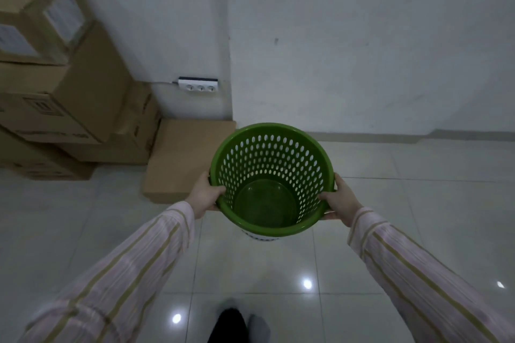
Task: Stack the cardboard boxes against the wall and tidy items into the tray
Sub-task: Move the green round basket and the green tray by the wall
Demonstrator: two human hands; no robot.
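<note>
Green perforated round plastic basket (278, 153) held over glossy tiled floor (418, 217). I see left hand (207, 195) gripping its left rim and right hand (341, 199) gripping its right rim, thumbs hooked inside. Brown cardboard boxes (69, 86) stacked against white wall (362, 36), far left. Flat brown cardboard box (184, 159) on floor, just left of basket. White power strip (198, 85) on wall above it.
</note>
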